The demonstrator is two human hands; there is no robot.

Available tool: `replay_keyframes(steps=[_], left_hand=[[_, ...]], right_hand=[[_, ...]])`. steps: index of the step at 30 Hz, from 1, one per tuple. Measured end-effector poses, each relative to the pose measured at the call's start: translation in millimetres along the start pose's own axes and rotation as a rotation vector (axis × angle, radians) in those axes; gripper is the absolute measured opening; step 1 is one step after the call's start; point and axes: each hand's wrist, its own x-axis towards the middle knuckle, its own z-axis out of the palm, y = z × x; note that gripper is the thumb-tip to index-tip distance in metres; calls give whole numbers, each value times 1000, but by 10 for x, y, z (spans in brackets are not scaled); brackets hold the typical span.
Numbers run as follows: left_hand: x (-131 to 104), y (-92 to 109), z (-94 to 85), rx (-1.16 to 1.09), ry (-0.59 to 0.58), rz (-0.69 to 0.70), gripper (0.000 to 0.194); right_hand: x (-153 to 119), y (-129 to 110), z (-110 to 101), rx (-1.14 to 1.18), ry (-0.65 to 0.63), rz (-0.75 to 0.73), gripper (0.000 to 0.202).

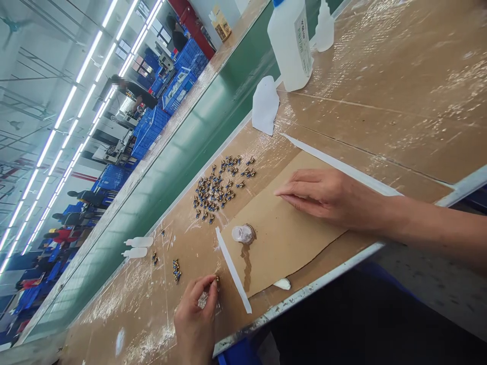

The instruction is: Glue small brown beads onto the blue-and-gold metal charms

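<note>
My left hand (pixel 200 309) is at the bottom centre, thumb and index finger pinched on a small metal part (pixel 217 278) just above the table. Over the right side of a taped-down cardboard sheet (pixel 289 243) is my right hand (pixel 319 197), its fingers pressed together; whatever they hold, if anything, is too small to tell. A small clear cup (pixel 242 233) stands on the cardboard beside a wet streak. Beyond it lies a pile of small brass-and-blue parts (pixel 213 192). A smaller group of the same parts (pixel 176 271) sits left of the cardboard.
Two small white bottles (pixel 136 252) lie at the table's far left edge. A large white bottle (pixel 291 48) and a small squeeze bottle (pixel 324 30) stand at the back, near a white paper piece (pixel 265 106). A green conveyor (pixel 182 167) runs behind. People work in the distance.
</note>
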Motion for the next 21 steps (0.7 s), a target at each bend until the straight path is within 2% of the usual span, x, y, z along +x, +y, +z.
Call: replay_keyframes(steps=[7,12,15,18,20,21], left_hand=[[26,3,-17,23,-38,20,24],[19,8,-2,-36,-10,43,22],[-95,51,32,-147,150,65,19],[-287,128,145,-361,376,116,18],[-414,195,255,-498,499,165,19],[-468,233,309,-545,551,181,19]], right_hand=[[-5,8,7,8,-7,12,20],[-6,54,11,20,22,-10,20],[6,32,-14,31,96,-52,21],[-15,-175,-13,56,159,-106,25],[-61,-431,36,161,120,-112,26],[-90,-578,77,265,38,-79,25]])
